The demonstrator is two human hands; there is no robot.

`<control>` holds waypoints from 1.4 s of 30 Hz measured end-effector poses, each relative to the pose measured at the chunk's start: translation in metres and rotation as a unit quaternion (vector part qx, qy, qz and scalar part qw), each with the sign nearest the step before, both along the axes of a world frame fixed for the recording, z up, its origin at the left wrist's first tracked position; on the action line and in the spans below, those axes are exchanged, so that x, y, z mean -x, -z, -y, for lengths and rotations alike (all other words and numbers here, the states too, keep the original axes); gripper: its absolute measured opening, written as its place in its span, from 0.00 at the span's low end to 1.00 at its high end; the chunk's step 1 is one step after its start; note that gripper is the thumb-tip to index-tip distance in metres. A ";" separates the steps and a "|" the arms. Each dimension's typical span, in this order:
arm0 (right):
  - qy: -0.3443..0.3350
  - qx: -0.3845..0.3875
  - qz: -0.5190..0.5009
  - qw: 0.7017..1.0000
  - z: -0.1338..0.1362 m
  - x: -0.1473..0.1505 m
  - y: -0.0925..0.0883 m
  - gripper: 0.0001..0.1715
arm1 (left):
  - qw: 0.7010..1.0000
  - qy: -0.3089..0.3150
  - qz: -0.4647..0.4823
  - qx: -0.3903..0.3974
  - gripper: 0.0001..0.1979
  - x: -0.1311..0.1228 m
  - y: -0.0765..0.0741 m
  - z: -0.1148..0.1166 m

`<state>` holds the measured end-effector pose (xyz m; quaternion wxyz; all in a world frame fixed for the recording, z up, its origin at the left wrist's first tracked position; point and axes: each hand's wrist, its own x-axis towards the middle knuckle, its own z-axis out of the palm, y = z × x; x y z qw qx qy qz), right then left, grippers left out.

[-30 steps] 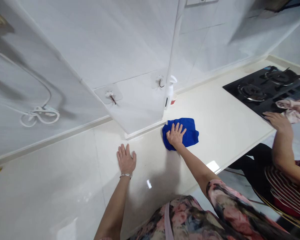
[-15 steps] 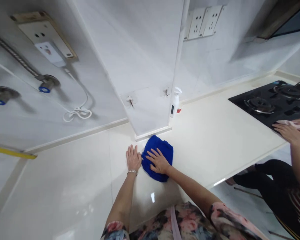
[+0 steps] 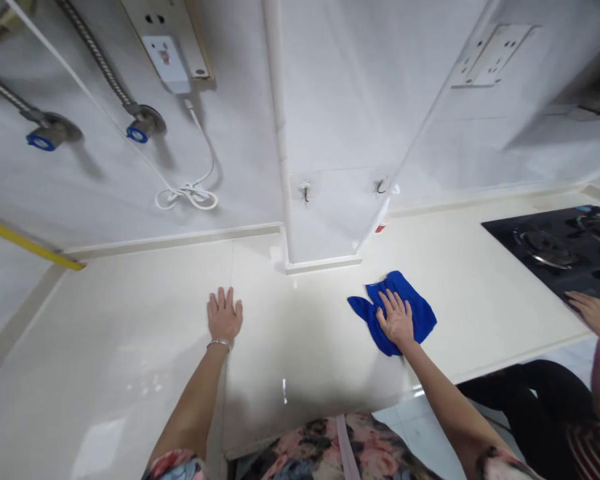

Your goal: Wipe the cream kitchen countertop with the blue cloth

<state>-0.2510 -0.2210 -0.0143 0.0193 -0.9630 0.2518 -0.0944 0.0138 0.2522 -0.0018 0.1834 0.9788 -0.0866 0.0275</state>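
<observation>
the blue cloth (image 3: pixel 421 313) is lying directly under the right hand (image 3: pixel 397 323), spread out on the worktop (image 3: pixel 300 313) with a narrow corner pointing toward the left hand (image 3: pixel 225 319), which is resting well apart from it; both hands are lying flat, fingers parted, neither clamping anything

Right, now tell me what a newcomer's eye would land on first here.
First, the vivid blue cloth on the pale countertop, right of center, under the person's right hand. Next, the black gas hob at the right edge, with a co-worker's hand at its near side. Then the yellow pipe slanting in at the far left.
</observation>
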 end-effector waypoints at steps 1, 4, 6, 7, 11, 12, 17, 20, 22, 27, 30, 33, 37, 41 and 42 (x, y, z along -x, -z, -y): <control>0.036 0.008 -0.003 0.999 -0.006 -0.009 0.000 0.34 | 1.000 -0.002 0.014 0.000 0.35 0.003 0.002 0.000; 0.136 0.022 -0.015 0.990 -0.036 -0.048 -0.002 0.36 | 0.999 0.006 0.048 0.011 0.35 0.009 0.005 0.006; 0.157 0.022 -0.024 0.987 -0.063 -0.085 -0.005 0.37 | 0.998 0.007 0.053 0.017 0.34 0.011 0.004 0.009; 0.148 0.019 -0.028 0.988 -0.078 -0.104 -0.007 0.37 | 0.998 0.006 0.052 0.019 0.34 0.011 0.003 0.010; 0.072 -0.003 -0.040 0.997 -0.146 -0.168 -0.012 0.39 | 0.998 0.002 0.053 0.022 0.33 0.014 -0.001 0.011; 0.057 -0.007 -0.042 0.997 -0.164 -0.177 -0.014 0.40 | 0.998 0.002 0.053 0.022 0.32 0.015 -0.002 0.011; -0.124 -0.051 -0.053 0.990 -0.235 -0.178 -0.022 0.42 | 0.998 0.005 0.055 0.032 0.32 0.018 -0.005 0.012; -0.300 -0.094 -0.062 0.947 -0.255 -0.177 -0.028 0.43 | 0.998 0.002 0.044 0.037 0.32 0.019 -0.006 0.013; -0.385 -0.115 -0.069 0.913 -0.259 -0.189 -0.031 0.43 | 0.998 0.002 0.036 0.041 0.32 0.020 -0.007 0.013; -0.393 -0.119 -0.082 0.908 -0.264 -0.249 -0.034 0.42 | 0.999 0.014 0.034 0.034 0.31 0.022 -0.008 0.011; -0.317 -0.111 -0.075 0.939 -0.272 -0.282 -0.033 0.43 | 0.999 0.010 0.041 0.025 0.31 0.022 -0.008 0.011; -0.238 -0.088 -0.077 0.964 -0.279 -0.311 -0.031 0.43 | 0.999 0.004 0.047 0.023 0.31 0.023 -0.007 0.012; -0.185 -0.061 -0.078 0.978 -0.275 -0.356 -0.027 0.44 | 0.999 0.004 0.046 0.028 0.30 0.024 -0.006 0.012; -0.166 -0.069 -0.066 0.982 -0.266 -0.399 -0.020 0.45 | 0.999 0.004 0.027 0.035 0.31 0.025 -0.005 0.011; -0.161 -0.069 -0.061 0.983 -0.265 -0.406 -0.018 0.45 | 0.999 0.004 0.022 0.037 0.31 0.025 -0.005 0.011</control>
